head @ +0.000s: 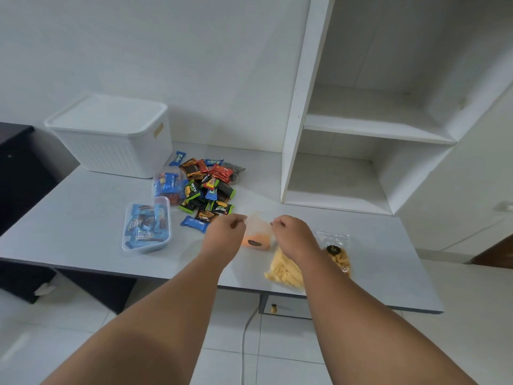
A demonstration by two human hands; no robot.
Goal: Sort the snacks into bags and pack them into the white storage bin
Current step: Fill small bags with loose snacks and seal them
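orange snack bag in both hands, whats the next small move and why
Probably seal the top edge next: the left hand and right hand each pinch a top corner of the clear bag of orange snacks, whose contents already sit at the bottom.

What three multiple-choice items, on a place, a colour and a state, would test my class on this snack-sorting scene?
1. Where does the bin stand? A: far left on the desk. B: on a shelf. C: on the floor.
2. What colour is the snack in the bag that the left hand and right hand pinch? A: green. B: orange. C: blue.
3. How is the bin's lid? A: off. B: lying beside it. C: on.
Answers: 1 A, the bin sits at the desk's far left end. 2 B, an orange piece shows through the clear bag. 3 C, the lid covers the bin's rim.
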